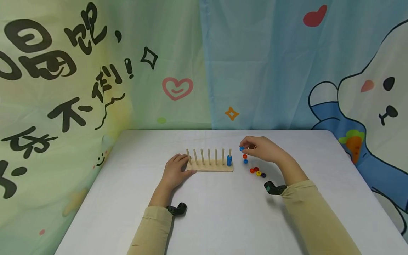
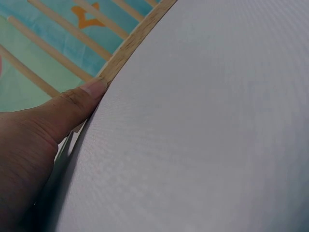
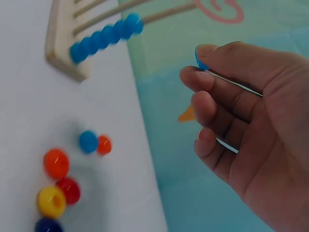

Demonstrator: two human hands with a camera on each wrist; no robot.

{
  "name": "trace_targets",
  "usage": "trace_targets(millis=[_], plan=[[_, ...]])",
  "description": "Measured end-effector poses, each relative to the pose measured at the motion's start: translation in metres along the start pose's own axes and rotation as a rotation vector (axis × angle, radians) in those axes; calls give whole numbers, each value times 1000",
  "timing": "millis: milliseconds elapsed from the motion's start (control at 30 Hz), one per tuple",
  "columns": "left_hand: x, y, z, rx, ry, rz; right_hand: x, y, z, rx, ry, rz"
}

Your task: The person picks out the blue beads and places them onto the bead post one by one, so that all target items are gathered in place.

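Blue bead (image 1: 241, 149) pinched in right hand (image 1: 264, 149) fingertips, just right of wooden peg rack (image 1: 211, 166); blue stack (image 1: 229, 160) on rightmost peg. Left hand (image 1: 174, 170) relaxed, thumb against rack's left end; loose beads (image 1: 257, 172) on table (image 1: 223, 212) nearby.

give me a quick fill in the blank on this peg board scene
1. The right hand pinches a ____ bead.
2. The left hand rests on the wooden peg board at its ____ end.
3. The stacked beads sit on the ____ peg.

Missing words: blue; left; rightmost
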State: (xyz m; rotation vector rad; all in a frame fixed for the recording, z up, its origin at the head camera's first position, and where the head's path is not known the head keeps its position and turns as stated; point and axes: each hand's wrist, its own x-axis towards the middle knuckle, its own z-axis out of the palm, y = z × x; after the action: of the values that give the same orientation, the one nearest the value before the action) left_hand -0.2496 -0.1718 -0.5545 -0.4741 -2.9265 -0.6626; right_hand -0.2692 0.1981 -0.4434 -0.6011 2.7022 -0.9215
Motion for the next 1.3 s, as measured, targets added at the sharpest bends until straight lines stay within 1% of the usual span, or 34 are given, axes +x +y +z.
trace_targets(millis=[133, 300, 467, 700, 967, 1300], plan=[[0, 0, 0, -2, 3, 2, 4, -14, -3, 6, 7, -38], [0, -1, 1, -9, -2, -3, 9, -29, -2, 7, -16, -47], [1, -1, 1, -5, -7, -6, 14, -36, 1, 12, -36, -59], [0, 0, 0, -8, -9, -7, 19, -33, 9, 5, -68, -81], [1, -2, 1, -4, -5, -5, 23, -28, 18, -4, -94, -53], [0, -1, 1, -4, -8, -4, 24, -18, 27, -17, -104, -39]])
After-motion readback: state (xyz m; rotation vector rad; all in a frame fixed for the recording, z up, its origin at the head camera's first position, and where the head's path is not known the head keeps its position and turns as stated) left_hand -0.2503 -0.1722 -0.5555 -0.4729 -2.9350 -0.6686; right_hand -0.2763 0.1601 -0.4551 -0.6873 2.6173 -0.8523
